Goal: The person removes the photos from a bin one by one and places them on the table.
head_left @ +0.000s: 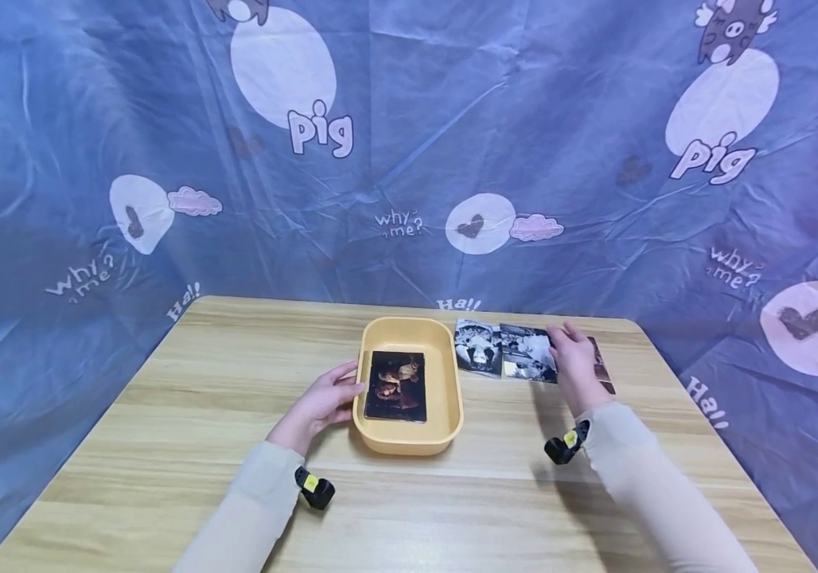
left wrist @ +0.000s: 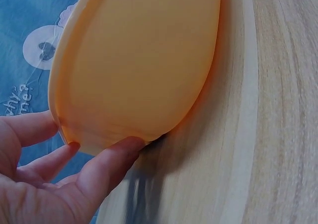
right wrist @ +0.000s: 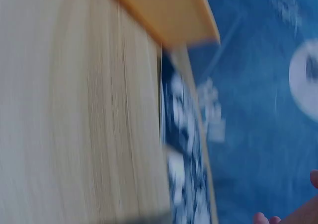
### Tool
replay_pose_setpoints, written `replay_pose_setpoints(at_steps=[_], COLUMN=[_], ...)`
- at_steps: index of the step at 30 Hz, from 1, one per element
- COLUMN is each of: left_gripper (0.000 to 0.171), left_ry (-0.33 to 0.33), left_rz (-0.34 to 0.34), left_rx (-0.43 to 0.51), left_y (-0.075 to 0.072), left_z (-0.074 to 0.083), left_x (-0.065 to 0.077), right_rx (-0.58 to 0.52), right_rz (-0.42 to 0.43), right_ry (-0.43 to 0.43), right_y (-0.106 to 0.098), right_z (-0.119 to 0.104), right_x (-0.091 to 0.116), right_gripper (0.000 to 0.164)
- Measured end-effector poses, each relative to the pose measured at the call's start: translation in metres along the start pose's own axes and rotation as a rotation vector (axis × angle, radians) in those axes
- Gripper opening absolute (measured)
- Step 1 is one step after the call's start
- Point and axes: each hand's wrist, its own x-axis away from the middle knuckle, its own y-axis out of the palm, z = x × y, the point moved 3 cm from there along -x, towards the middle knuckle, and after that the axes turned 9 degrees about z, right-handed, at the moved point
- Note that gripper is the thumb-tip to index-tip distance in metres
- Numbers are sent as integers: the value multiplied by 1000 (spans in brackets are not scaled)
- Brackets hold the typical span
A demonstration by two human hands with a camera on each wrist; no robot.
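A yellow plastic tub (head_left: 445,382) stands near the middle of the table, with a dark picture card (head_left: 396,386) lying inside on its left. My left hand (head_left: 319,406) holds the tub's left side; in the left wrist view its fingertips meet the rim and the thumb lies against the outer wall. To the right of the tub, my right hand (head_left: 572,356) is over a row of cards, fingers loosely bent and nothing visible in them. Two black-and-white cards, one (head_left: 478,347) beside the tub and another (head_left: 523,352), lie left of it. A brownish card (head_left: 602,370) is partly hidden behind that hand.
The wooden table (head_left: 237,382) meets a blue patterned cloth (head_left: 409,159) hanging along its back and sides. A small black camera (head_left: 316,488) is strapped to the left wrist, and a similar black camera (head_left: 563,447) to the right.
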Motion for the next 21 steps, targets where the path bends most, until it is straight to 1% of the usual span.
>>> replay_pose_setpoints(at_steps=[3,6,9,11,15,21], left_gripper=[62,62,61,61,62,62], left_ry=[2,1,5,5,2,-5], left_rz=[-2,0,1,-3,-9,-6], left_rx=[-2,-4,-5,-1,2,-3], left_y=[0,0,0,0,0,0], left_z=[0,1,1,2,2,3], left_x=[0,1,2,2,2,2], right_rx=[-44,-42,-66,-62,-50,-34], right_rz=[-71,-158,-234,-268,-305,-396], right_ry=[-24,-27,0,13,46,86], right_y=[21,43,64,76,96,121], right_z=[0,3,6,9,18,38], right_x=[15,33,51,63,85,110], right_gripper=[65,62,60,59,56,57])
